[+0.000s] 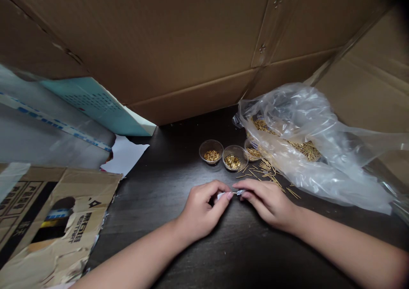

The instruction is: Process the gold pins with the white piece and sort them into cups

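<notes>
My left hand (204, 206) pinches one end of a thin brass-coloured pin (234, 193), thumb against forefinger. A small whitish scrap (220, 195) shows at those fingertips; whether it is paper or tape I cannot tell. Closed round the pin's other end is my right hand (270, 199), with another whitish bit (240, 192) at its fingers. Just beyond the hands stand clear plastic cups, a left one (211, 142), a middle one (235, 170) and a right one (248, 144), holding small brass pieces. Longer loose brass pins (266, 165) lie scattered beside them.
A clear plastic bag (338, 170) with many brass pins spreads over the right of the dark table (159, 187). Cardboard walls (179, 46) rise behind and right. At left are a torn cardboard box (89, 187), a white paper (124, 153) and a pale blue box (96, 97).
</notes>
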`<state>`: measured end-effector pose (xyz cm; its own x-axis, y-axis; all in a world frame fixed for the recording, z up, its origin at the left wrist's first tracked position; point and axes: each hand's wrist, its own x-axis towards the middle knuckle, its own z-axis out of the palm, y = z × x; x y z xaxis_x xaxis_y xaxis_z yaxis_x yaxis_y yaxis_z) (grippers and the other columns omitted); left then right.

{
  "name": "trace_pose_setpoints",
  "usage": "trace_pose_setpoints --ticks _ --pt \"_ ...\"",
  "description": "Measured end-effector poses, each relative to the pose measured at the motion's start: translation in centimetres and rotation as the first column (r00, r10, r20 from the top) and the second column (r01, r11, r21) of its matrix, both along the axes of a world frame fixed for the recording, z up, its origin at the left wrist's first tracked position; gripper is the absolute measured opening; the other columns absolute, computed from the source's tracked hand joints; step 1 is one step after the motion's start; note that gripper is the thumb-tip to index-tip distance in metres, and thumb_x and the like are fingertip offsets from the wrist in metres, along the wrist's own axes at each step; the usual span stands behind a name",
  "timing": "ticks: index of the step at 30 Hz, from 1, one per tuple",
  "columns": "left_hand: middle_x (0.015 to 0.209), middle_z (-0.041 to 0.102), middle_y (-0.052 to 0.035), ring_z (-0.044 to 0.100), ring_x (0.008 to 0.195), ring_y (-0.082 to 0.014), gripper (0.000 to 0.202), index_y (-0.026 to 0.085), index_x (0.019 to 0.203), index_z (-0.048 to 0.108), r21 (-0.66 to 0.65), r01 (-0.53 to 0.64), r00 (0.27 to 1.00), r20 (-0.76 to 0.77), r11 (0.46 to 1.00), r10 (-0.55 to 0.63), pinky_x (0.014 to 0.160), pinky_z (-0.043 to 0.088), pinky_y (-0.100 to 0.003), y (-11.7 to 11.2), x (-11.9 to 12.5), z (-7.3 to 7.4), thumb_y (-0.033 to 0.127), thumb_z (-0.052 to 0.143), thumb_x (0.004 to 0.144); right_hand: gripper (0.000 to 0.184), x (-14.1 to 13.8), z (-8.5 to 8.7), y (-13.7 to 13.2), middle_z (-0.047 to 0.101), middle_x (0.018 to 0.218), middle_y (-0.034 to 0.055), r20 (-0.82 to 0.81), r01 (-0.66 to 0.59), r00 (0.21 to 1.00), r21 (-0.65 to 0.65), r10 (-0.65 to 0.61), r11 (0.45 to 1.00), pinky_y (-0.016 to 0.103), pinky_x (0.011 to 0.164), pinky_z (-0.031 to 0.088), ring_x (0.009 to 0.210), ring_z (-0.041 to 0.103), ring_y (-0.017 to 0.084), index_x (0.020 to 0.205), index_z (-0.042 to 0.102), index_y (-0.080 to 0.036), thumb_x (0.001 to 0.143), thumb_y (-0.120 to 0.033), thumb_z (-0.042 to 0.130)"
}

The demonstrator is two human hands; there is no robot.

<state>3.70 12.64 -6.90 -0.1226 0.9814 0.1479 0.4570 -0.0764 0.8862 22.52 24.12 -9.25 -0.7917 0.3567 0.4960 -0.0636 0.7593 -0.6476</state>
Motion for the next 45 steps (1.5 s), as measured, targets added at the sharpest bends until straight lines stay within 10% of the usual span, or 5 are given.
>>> trace_pose_setpoints --ticks 25,35,45 --pt "0.064 0.065 0.0005 0.058 0.054 -0.0094 0.012 0.015 0.088 0.069 0.064 -0.016 1.000 0.022 0.998 0.014 0.055 0.043 -0.020 -0.11 0.06 0.02 0.021 0.062 0.094 0.015 0.04 -0.10 -0.36 0.074 0.084 0.0026 -0.061 0.108 0.992 0.014 -0.107 0.994 0.023 0.058 0.053 0.059 0.067 0.012 0.110 0.063 -0.018 0.097 -0.025 0.067" --pt "0.062 0.064 0.0009 0.057 0.052 -0.0093 0.012 0.014 0.087 0.068 0.068 -0.013 1.000 0.011 0.998 0.012 0.054 0.043 -0.020 -0.25 0.08 0.01 0.021 0.062 0.094 0.006 0.08 0.40 -0.13 0.075 0.118 0.0131 -0.056 0.071 0.996 -0.029 -0.072 0.997 0.029 0.089 0.060 0.104 0.075 0.021 0.099 0.066 -0.016 0.095 -0.020 0.068" --pt "0.063 0.066 0.0003 0.058 0.053 -0.0091 0.011 0.014 0.087 0.069 0.108 0.004 0.999 -0.036 0.994 0.000 0.053 0.043 -0.019 -0.16 0.10 0.19 0.020 0.063 0.094 0.003 0.00 0.09 -0.12 0.065 0.076 0.0027 0.031 0.070 0.997 -0.024 -0.069 0.997 0.027 0.059 0.047 0.063 0.059 0.014 0.095 0.064 -0.017 0.097 -0.018 0.063"
